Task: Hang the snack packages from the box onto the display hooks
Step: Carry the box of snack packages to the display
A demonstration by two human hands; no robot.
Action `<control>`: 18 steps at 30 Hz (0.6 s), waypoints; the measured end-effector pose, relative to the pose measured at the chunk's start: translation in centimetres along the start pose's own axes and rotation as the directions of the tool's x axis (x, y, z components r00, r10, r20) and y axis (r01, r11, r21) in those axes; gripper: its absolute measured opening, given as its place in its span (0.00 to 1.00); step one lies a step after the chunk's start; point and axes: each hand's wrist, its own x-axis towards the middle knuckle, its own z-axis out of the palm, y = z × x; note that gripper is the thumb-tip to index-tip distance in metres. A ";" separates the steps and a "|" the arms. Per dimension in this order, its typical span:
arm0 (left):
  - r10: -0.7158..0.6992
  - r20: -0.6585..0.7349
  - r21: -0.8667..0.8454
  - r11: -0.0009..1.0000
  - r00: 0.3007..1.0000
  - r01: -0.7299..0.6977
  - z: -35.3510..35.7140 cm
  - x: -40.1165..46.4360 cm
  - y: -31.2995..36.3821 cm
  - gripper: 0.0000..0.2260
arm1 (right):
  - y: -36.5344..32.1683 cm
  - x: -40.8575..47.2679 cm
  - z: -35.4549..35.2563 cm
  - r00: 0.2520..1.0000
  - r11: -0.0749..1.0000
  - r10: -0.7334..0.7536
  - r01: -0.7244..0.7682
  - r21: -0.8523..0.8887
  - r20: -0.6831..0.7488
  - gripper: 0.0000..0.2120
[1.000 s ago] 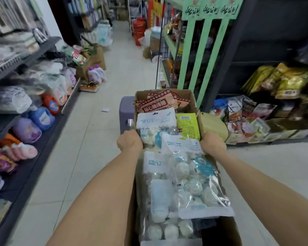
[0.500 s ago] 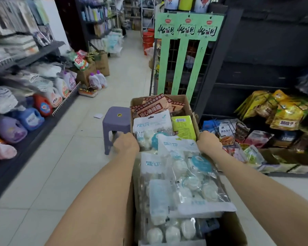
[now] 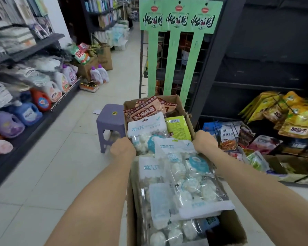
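Since you carry it: the brown cardboard box (image 3: 181, 103) rides between your forearms, lengthwise ahead.
Snack packages: four clear bags of white sweets (image 3: 188, 176), two red-brown packets (image 3: 144, 112), one yellow-green packet (image 3: 177, 127).
Left hand (image 3: 122, 148): grips box wall; fingers hidden.
Right hand (image 3: 204, 141): likewise.
Green hanging strips (image 3: 178, 55): three, bare.
Purple plastic stool (image 3: 110, 119): one.

The three green hang strips (image 3: 180, 13) at 12 o'clock each show big black Chinese brush letters, a red oval logo above, and a small "3" below. A yellow bag (image 3: 300, 127) at 3 o'clock reads "加应子". A brown pack (image 3: 144, 113) in the box carries white Chinese words ending "棒棒糖". Other labels are too blurred to read.
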 end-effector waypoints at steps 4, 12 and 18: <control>-0.092 0.023 -0.005 0.996 0.995 0.092 1.7 0.0 1.7 0.13 | 1.4 3.3 0.5 0.996 0.996 -0.080 0.081 -0.039 0.023 0.09; -0.299 0.037 -0.152 0.941 0.953 0.301 3.4 -2.8 5.5 0.14 | 2.3 9.3 -0.6 0.962 0.958 -0.256 0.266 -0.109 0.097 0.13; -0.355 0.082 -0.255 0.896 0.931 0.364 4.4 -4.5 7.6 0.12 | 1.3 11.6 -1.8 0.943 0.919 -0.310 0.329 -0.218 0.119 0.14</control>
